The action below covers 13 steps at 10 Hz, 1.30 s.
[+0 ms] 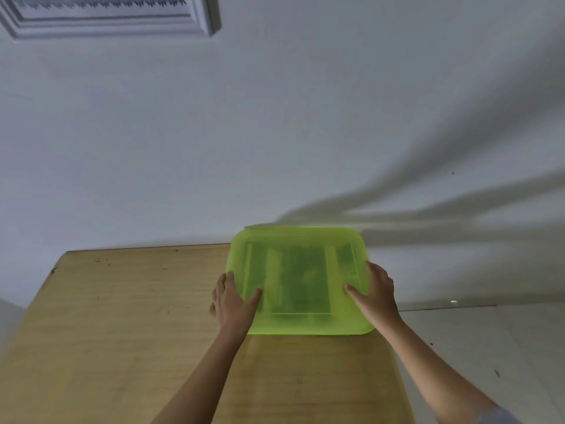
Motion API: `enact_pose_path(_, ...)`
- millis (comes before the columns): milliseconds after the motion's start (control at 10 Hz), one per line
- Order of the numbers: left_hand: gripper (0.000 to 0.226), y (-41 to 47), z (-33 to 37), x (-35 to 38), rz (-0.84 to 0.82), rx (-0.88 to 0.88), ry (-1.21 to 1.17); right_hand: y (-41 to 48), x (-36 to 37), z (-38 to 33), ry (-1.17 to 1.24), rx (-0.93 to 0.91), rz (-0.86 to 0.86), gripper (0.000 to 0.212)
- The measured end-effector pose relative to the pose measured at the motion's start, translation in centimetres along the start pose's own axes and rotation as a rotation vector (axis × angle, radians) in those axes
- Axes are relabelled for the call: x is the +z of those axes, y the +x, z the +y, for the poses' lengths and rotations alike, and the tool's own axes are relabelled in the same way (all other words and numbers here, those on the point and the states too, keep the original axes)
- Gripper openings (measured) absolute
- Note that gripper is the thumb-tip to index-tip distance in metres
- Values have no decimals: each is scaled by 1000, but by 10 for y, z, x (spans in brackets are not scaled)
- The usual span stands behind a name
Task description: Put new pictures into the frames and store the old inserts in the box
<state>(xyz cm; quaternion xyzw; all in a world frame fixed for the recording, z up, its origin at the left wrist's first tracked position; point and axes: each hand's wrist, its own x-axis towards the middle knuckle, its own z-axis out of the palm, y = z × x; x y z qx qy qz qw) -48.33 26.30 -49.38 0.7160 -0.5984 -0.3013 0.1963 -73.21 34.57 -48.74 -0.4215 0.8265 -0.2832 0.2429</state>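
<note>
A translucent lime-green plastic box [298, 270] with its lid on sits at the far right of a wooden table [122, 316], against the wall. Dark rectangular shapes show faintly through the lid; I cannot tell what they are. My left hand [234, 301] grips the box's left edge, thumb on top of the lid. My right hand [374, 289] holds the right edge the same way, thumb pressed on the lid. No picture frames or loose pictures are in view.
A white wall [275, 133] rises directly behind the table. A white moulded frame [110, 13] hangs high at the upper left. Right of the table, a pale floor [489, 332] shows below.
</note>
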Motion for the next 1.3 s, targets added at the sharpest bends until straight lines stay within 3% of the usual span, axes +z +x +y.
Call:
enact_pose_path(200, 87, 4, -10, -3, -60, 38, -135, 7, 5, 12, 121, 33, 15, 69)
enact_pose_path(800, 95, 12, -21, 1, -132, 65, -50, 25, 11, 15, 77, 61, 26, 62)
enact_pose_path(1100, 96, 9, -23, -1, -202, 65, -34, 20, 3, 12, 34, 63, -49, 63)
enact_pose_path(1300, 85, 2, -25, -12, -200, 62, -14, 9, -6, 16, 34, 91, -80, 64)
